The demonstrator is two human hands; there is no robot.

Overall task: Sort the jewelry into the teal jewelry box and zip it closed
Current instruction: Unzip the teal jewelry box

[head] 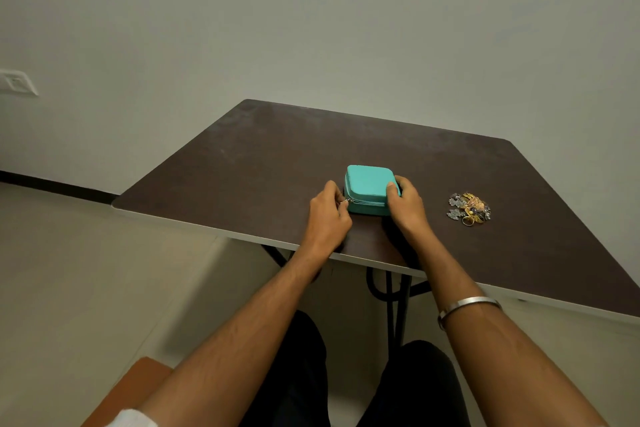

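Teal jewelry box [369, 184] zipped, on brown table [242, 163] between my hands; left hand [327, 218] pinches zipper pull [346, 200] at its left corner, right hand [407, 204] grips its right side; jewelry pile [469, 207] well right

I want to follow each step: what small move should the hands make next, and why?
Probably the left hand draws the zipper pull along the teal jewelry box to open it, while the right hand steadies it: the box is closed and the jewelry pile lies outside.

dark brown table [277, 163], pale wall [311, 17], beige floor [69, 270].
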